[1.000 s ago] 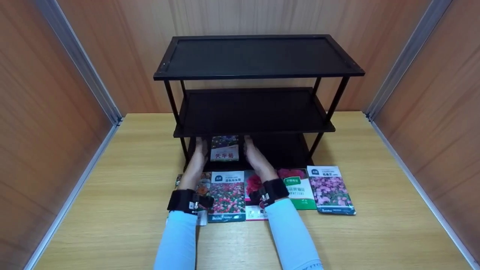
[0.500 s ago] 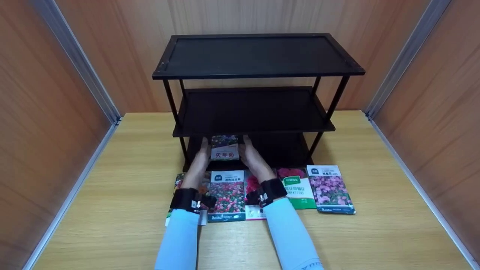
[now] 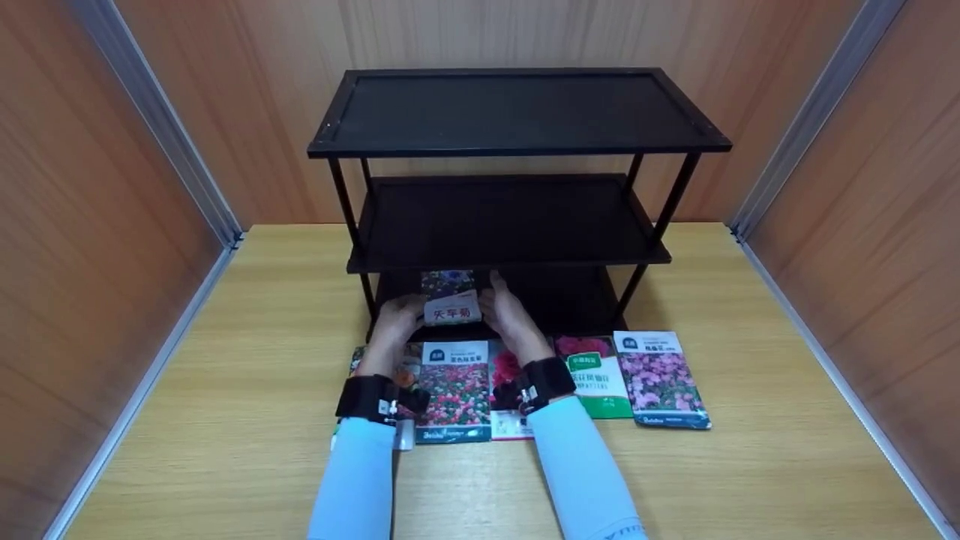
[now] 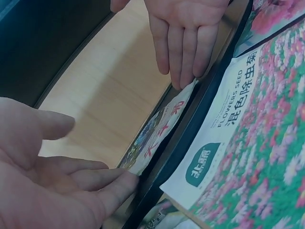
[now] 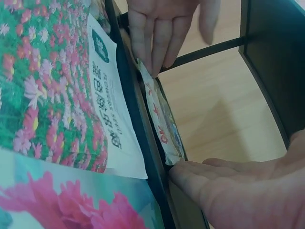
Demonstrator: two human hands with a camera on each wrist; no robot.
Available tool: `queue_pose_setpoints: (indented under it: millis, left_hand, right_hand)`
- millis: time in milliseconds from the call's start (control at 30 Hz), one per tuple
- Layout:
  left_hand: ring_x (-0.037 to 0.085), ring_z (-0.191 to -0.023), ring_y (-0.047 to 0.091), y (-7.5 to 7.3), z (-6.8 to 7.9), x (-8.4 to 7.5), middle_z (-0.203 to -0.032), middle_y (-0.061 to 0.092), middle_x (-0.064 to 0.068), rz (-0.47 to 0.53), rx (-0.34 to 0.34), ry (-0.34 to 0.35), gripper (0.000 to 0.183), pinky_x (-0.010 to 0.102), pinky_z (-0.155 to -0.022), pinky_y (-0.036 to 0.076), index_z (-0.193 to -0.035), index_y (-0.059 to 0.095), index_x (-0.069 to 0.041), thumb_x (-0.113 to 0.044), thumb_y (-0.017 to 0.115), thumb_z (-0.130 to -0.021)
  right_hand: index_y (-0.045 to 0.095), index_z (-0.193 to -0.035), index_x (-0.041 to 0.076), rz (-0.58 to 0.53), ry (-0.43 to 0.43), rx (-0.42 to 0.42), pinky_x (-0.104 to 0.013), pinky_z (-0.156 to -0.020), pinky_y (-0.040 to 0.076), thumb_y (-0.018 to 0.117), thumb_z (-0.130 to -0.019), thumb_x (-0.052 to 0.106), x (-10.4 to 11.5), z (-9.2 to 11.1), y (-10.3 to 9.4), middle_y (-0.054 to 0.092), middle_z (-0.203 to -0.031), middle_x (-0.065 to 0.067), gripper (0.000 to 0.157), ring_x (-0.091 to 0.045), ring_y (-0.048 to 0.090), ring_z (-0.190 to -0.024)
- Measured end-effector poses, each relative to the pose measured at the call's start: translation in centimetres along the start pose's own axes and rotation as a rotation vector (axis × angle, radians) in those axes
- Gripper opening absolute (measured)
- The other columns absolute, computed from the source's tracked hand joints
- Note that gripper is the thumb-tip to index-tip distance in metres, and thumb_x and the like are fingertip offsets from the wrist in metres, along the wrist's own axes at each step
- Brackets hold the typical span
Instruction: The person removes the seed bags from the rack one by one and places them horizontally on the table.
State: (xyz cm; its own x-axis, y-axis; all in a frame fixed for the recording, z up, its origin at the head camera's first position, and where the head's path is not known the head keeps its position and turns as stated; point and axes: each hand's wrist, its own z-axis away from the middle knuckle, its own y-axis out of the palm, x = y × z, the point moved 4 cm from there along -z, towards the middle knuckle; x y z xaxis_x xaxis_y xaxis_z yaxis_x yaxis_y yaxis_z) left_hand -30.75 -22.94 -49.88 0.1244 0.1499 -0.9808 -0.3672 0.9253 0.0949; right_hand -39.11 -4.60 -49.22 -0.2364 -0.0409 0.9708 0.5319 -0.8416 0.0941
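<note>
A seed packet [image 3: 451,307] with blue flowers and red characters lies on the bottom shelf [image 3: 551,300], slightly askew. My left hand [image 3: 398,322] is at its left edge, and my right hand [image 3: 511,311] is at its right edge. In the left wrist view, the left hand [image 4: 62,176] touches the packet [image 4: 157,133] with nearly straight fingertips, thumb raised away. Seen from the right wrist, the right hand [image 5: 238,186] has extended fingers against the near end of the packet [image 5: 161,119]. Neither hand curls round it. The upper shelf hides the packet's far end.
A black three-tier rack [image 3: 517,112] stands against the wooden back wall. Several flower seed packets lie in a row before it, including a pink-flowered one [image 3: 454,394], a green-and-white one [image 3: 600,382] and one at the right [image 3: 664,381]. The middle shelf [image 3: 495,221] overhangs my hands.
Both hands have come inward from either side to the packet's edges. My left hand has drawn back slightly toward me, and the packet has turned a little and shifted slightly nearer.
</note>
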Motion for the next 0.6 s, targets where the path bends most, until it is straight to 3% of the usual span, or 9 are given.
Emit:
queue_pose_setpoints:
  millis: [67, 133, 233, 333, 600]
  left_hand:
    - [0.041, -0.149, 0.050, -0.05, 0.00, 0.00, -0.147, 0.053, 0.026, -0.006, -0.026, 0.013, 0.024, 0.050, -0.132, 0.041, -0.128, 0.057, 0.008, -0.007, 0.049, -0.111]
    - [0.043, -0.145, 0.053, -0.11, -0.06, -0.01, -0.142, 0.055, 0.027, -0.020, -0.042, 0.025, 0.017, 0.050, -0.130, 0.044, -0.119, 0.057, 0.010, -0.003, 0.051, -0.110]
    - [0.045, -0.151, 0.051, -0.25, -0.10, 0.00, -0.154, 0.053, 0.031, -0.075, -0.043, 0.028, 0.033, 0.050, -0.129, 0.046, -0.138, 0.057, 0.015, -0.004, 0.053, -0.111]
    - [0.046, -0.155, 0.047, -0.36, -0.07, 0.11, -0.168, 0.041, 0.033, -0.109, -0.021, 0.016, 0.052, 0.050, -0.126, 0.049, -0.161, 0.040, 0.011, -0.005, 0.053, -0.113]
    - [0.048, -0.141, 0.058, -0.17, -0.11, 0.74, -0.158, 0.047, 0.033, -0.095, 0.015, -0.027, 0.055, 0.044, -0.114, 0.060, -0.162, 0.039, 0.009, 0.006, 0.051, -0.108]
  right_hand:
    - [0.023, -0.170, -0.006, 0.007, 0.003, -0.008, -0.046, -0.140, 0.026, 0.024, -0.118, 0.056, 0.09, 0.08, -0.10, 0.028, -0.179, -0.025, 0.081, -0.036, 0.028, -0.169]
    - [0.023, -0.170, -0.006, 0.007, 0.002, -0.016, -0.047, -0.140, 0.027, 0.026, -0.118, 0.053, 0.23, 0.14, -0.22, 0.029, -0.178, -0.026, 0.078, -0.038, 0.029, -0.168]
    - [0.022, -0.170, -0.006, -0.003, 0.002, -0.031, -0.049, -0.138, 0.030, 0.028, -0.119, 0.048, 0.32, 0.07, -0.40, 0.030, -0.176, -0.029, 0.074, -0.041, 0.033, -0.165]
    - [0.022, -0.169, -0.007, -0.006, 0.008, -0.038, -0.050, -0.137, 0.033, 0.031, -0.119, 0.044, 0.32, 0.09, -0.42, 0.033, -0.174, -0.031, 0.072, -0.043, 0.038, -0.162]
    - [0.030, -0.169, 0.000, 0.032, -0.011, -0.033, -0.051, -0.135, 0.037, 0.040, -0.118, 0.039, 0.09, 0.22, -0.13, 0.039, -0.171, -0.029, 0.065, -0.042, 0.042, -0.160]
